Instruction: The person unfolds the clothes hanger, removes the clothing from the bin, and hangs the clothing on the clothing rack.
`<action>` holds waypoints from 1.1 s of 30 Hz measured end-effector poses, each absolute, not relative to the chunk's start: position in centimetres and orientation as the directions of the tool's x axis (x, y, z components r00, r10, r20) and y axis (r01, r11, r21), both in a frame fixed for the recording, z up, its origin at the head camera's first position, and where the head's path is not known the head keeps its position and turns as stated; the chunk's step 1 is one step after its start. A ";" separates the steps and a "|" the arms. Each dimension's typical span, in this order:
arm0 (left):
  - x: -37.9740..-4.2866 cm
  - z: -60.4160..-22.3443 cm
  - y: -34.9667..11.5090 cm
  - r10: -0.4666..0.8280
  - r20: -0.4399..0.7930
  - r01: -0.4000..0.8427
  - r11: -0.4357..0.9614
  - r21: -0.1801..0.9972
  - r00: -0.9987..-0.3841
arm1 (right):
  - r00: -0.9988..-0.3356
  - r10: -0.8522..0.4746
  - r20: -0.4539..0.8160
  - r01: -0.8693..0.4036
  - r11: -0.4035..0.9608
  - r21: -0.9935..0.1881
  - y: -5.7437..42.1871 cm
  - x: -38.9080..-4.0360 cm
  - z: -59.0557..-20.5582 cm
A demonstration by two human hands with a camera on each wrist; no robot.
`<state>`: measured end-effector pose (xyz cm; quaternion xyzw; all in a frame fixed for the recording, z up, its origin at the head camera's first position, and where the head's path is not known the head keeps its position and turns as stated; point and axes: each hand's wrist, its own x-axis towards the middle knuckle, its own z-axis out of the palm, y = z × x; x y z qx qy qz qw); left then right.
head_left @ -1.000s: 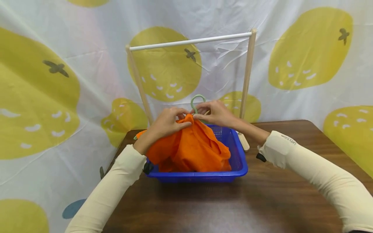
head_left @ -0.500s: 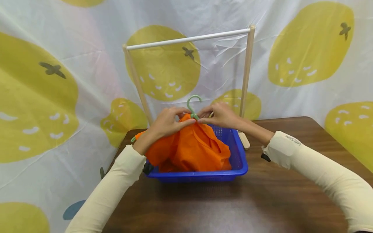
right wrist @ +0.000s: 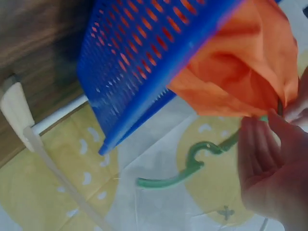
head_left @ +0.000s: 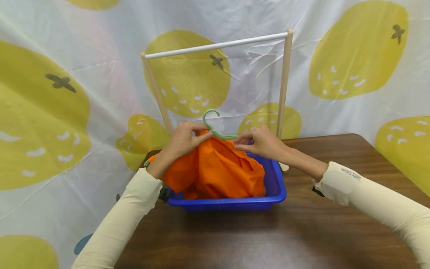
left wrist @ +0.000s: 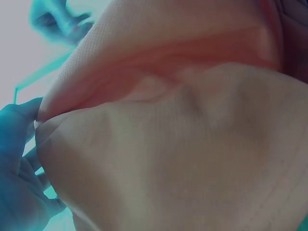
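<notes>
My left hand [head_left: 184,140] pinches an orange garment [head_left: 228,172] at the neck of a green clothes hanger [head_left: 218,135]. The hanger's hook stands up over the cloth, and its right arm runs bare above the garment's top edge. Fingertips of my right hand [head_left: 262,142] meet the far end of that arm, in a pinch. In the right wrist view, the right hand [right wrist: 272,168] has green hanger between its fingertips. A green tip also peeks out left of the garment. The left wrist view is mostly filled by cloth [left wrist: 159,154], its opening gaping.
A blue perforated basket [head_left: 228,201] stands on the brown table [head_left: 322,209], with the garment's lower part inside it. Behind rises a rack with wooden posts [head_left: 284,86] and a white bar [head_left: 218,45]. A lemon-print curtain [head_left: 262,22] hangs at the back.
Left hand, garment top and hanger hook have shifted left. The right hand has slid right, away from the neck, and the hanger's right arm now shows above the cloth.
</notes>
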<state>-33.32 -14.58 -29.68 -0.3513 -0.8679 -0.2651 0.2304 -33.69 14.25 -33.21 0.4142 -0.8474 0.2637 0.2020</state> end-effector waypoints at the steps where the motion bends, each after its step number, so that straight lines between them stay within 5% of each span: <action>1: -33.3 -29.7 -14.8 0.480 0.593 0.731 0.612 0.301 -0.646 | -0.596 -0.597 0.537 -0.793 0.542 -0.278 14.5 -33.4 -33.6; 12: -33.2 -29.4 -16.4 0.412 0.653 0.735 0.581 0.349 -0.636 | -0.725 -0.573 0.383 -0.676 0.697 -0.237 16.1 -33.9 -37.8; 24: -32.7 -29.3 -18.8 0.373 0.621 0.706 0.538 0.460 -0.689 | -0.841 -0.450 0.301 -0.541 0.677 -0.499 20.1 -35.6 -35.5; 33: -31.9 -29.9 -19.6 0.414 0.581 0.676 0.647 0.353 -0.700 | -0.879 -0.408 0.248 -0.464 0.607 -0.645 22.5 -36.6 -33.0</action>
